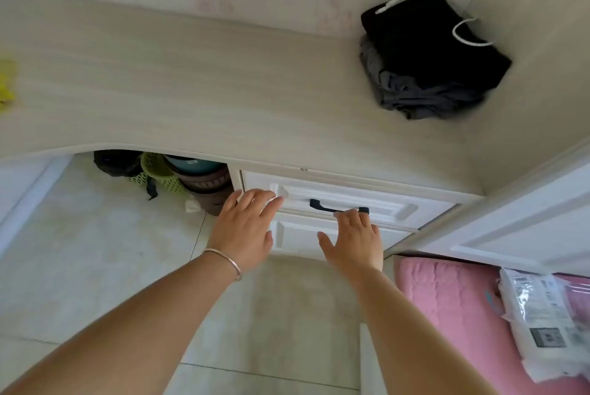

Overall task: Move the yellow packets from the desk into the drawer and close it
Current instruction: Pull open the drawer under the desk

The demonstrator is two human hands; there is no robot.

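Head view shows blurred yellow packets [6,84] at the left edge of the frame, on the pale wooden desk [191,84]. Near the centre, the left hand [244,228] reaches with straight fingers to the white drawer front [348,199], which looks closed. Just right, the right hand [356,239] lays fingertips on the black drawer handle [322,205], not gripping. Upper right lies a dark folded cloth pile [427,56].

Both hands open at closed drawer [348,199]; right fingers [351,217] on handle [322,205].
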